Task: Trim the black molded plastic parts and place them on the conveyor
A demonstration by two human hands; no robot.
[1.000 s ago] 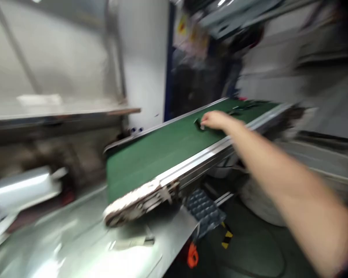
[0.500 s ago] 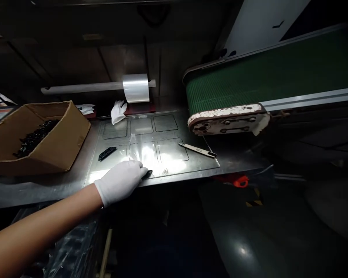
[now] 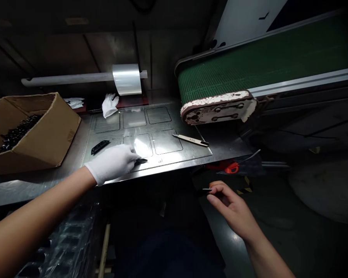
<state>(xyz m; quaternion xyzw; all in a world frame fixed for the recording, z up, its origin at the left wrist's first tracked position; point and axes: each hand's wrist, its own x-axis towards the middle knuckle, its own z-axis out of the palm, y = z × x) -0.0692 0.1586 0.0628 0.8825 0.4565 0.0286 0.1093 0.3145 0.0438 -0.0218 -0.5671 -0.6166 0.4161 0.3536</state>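
My left hand, in a white glove, rests on the steel work plate near its front edge, fingers closed over a small black plastic part whose tip pokes out. My bare right hand hovers below the table's front edge, pinching a small dark part between thumb and fingertips. A second black part lies on the plate left of my gloved hand. A thin pale cutter blade lies on the plate to the right.
An open cardboard box with several black parts stands at the left. A green conveyor belt ends above the plate's right side. A film roll on a rod and a spare white glove sit behind. Orange-handled tool below the table edge.
My view swung from the conveyor down to the work plate. My right hand left the belt and now appears low with a small part. My gloved left hand stays on the plate.
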